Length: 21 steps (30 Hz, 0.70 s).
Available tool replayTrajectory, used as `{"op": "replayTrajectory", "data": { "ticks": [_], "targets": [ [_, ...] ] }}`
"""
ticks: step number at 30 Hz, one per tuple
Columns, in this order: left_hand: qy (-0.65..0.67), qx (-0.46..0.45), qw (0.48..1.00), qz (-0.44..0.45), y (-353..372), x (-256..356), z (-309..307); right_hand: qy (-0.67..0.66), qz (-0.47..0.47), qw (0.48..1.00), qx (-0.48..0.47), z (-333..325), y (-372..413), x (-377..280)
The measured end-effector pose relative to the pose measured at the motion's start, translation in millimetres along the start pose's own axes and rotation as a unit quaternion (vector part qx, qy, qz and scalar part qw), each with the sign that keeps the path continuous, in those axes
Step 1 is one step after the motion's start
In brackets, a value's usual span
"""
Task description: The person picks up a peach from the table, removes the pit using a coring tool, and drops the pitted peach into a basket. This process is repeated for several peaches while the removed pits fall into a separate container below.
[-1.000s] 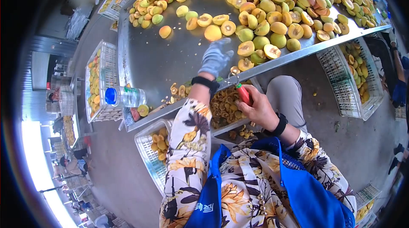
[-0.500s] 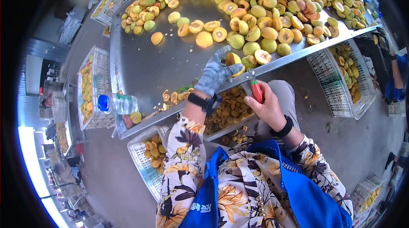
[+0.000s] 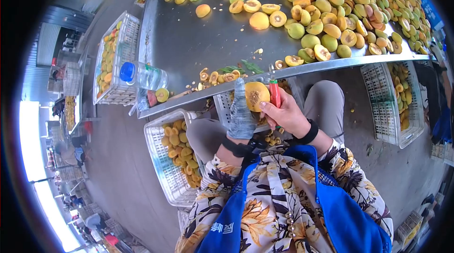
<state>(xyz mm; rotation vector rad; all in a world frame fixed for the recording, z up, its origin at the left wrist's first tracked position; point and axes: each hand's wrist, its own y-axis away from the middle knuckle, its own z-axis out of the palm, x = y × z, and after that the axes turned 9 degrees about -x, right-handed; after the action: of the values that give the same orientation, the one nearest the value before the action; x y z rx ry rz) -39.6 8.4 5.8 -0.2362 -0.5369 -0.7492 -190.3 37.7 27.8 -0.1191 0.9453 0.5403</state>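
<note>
Fruit half (image 3: 255,95) off the counter (image 3: 189,49), between both hands.
Left hand (image 3: 241,116) grip narrow on it; right hand (image 3: 291,117) grip holds red-handled tool (image 3: 274,93), thumb touching fruit half.

Grey floor (image 3: 123,168) below metal table (image 3: 184,49) | Corrugated wall panel (image 3: 47,45) at left | Bright white light (image 3: 30,135) beyond

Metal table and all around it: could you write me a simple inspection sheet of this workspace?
Surface: metal table, small bits scattered on it.
Job's things: fruit heap, many halved; a fruit half and red-handled tool in use.
Clutter: blue-capped bottle, green leaves, fruit scraps near the edge.
Hands: gloved left hand holds the fruit half; bare right hand holds the tool, thumb at the fruit.
Cables: nothing seen.
Surroundings: crates of fruit; another person at far right, partly visible.
</note>
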Motion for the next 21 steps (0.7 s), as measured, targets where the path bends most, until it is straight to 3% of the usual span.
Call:
{"op": "replayTrajectory", "data": {
  "ticks": [1, 2, 3, 4, 6, 8, 10, 11, 14, 15, 19, 21],
  "targets": [
    [-0.042, 0.15, 0.984, 0.085, -4.5, -8.2, 5.9, 0.13, 0.005, 0.99, 0.047, 6.4, -0.6, -2.3],
    [-0.08, 0.296, 0.937, 0.167, -5.9, -12.6, 8.2, 0.257, 0.01, 0.962, 0.093, 10.5, -0.6, -2.5],
    [-0.042, 0.35, 0.923, 0.157, -4.4, -9.7, 5.3, 0.481, -0.235, 0.83, 0.159, 1.2, -8.0, 20.6],
    [-0.04, 0.351, 0.922, 0.16, -2.1, -6.6, -4.1, 0.483, -0.234, 0.829, 0.155, 1.1, -4.3, 20.8],
    [-0.109, 0.34, 0.91, 0.209, 4.7, -4.1, -23.0, 0.541, -0.122, 0.827, 0.092, 0.6, 8.5, 22.2],
    [-0.105, 0.33, 0.907, 0.24, 7.1, -7.8, -27.4, 0.565, -0.167, 0.803, 0.089, 4.4, 11.7, 25.1],
    [-0.1, 0.335, 0.911, 0.217, 8.0, -5.0, -20.7, 0.578, -0.107, 0.806, 0.07, 7.0, 13.6, 28.1],
    [-0.246, 0.342, 0.874, 0.243, 10.2, -16.2, -43.0, 0.574, -0.111, 0.807, 0.079, 8.1, 12.8, 29.4],
    [-0.26, 0.289, 0.888, 0.247, 12.1, -20.7, -29.4, 0.533, -0.08, 0.84, 0.065, 9.5, 12.9, 29.3],
    [-0.335, 0.283, 0.853, 0.283, 9.9, -23.4, -27.5, 0.534, -0.079, 0.839, 0.068, 9.4, 13.6, 30.3],
    [-0.291, 0.283, 0.875, 0.264, 7.0, -21.7, -10.7, 0.54, -0.062, 0.836, 0.076, 8.4, 15.0, 41.8],
    [-0.326, 0.293, 0.846, 0.303, 5.9, -24.0, -4.8, 0.541, -0.059, 0.835, 0.085, 12.2, 18.7, 46.4]
  ]
}}
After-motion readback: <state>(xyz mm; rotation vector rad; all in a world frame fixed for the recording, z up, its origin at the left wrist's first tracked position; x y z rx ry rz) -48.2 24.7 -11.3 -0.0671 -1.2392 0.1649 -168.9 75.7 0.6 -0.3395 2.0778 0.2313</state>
